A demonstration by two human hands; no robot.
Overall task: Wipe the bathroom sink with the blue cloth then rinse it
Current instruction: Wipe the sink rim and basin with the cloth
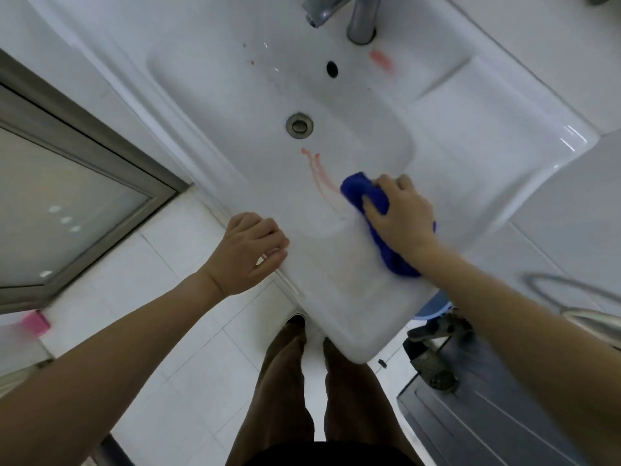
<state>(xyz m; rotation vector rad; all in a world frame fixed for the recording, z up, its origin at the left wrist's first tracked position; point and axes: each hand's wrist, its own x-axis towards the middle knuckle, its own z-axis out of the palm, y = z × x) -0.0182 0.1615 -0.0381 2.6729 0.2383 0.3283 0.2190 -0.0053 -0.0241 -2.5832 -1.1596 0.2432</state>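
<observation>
At near sink rim (336, 280), right fingers (386, 181) around blue cloth (359, 191) beside pink streak (317, 173); left fingers (265, 227) curled at front edge.

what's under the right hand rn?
The blue cloth, bunched, gripped by the right hand against the sink near its front rim. A red streak reaches the cloth's edge; whether it continues beneath is hidden.

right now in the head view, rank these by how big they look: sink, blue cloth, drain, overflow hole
1. sink
2. blue cloth, partly hidden under the right hand
3. drain
4. overflow hole
</observation>
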